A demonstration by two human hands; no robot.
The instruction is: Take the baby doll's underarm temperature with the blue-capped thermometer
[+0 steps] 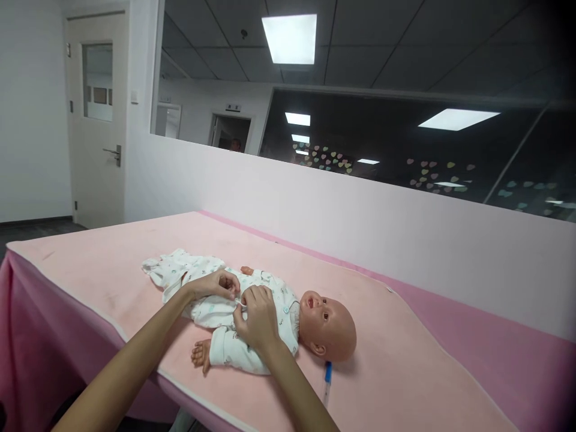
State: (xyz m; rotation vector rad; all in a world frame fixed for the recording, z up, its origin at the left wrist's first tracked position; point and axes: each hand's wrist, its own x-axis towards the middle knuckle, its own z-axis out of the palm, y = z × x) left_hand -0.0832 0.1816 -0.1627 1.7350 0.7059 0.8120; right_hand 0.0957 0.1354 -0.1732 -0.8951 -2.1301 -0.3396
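A baby doll point(330, 327) lies on its back, its head to the right, dressed in a white patterned top point(283, 300) and matching trousers point(173, 270). Over the doll's middle, my left hand point(220, 284) pinches one end of a thin white tie. My right hand point(257, 315) lies just beside it on the doll's belly, fingers closed on the tie point(240, 303) too. The two hands nearly touch. One doll hand point(202, 355) sticks out of its sleeve near the table's front edge.
A pink cloth point(405, 372) covers the table. Beside the doll's head lies a blue-capped clear object point(328, 373), partly hidden by my right forearm. A white wall point(315, 204) with a window runs behind the table, and a door point(101, 180) stands at the far left.
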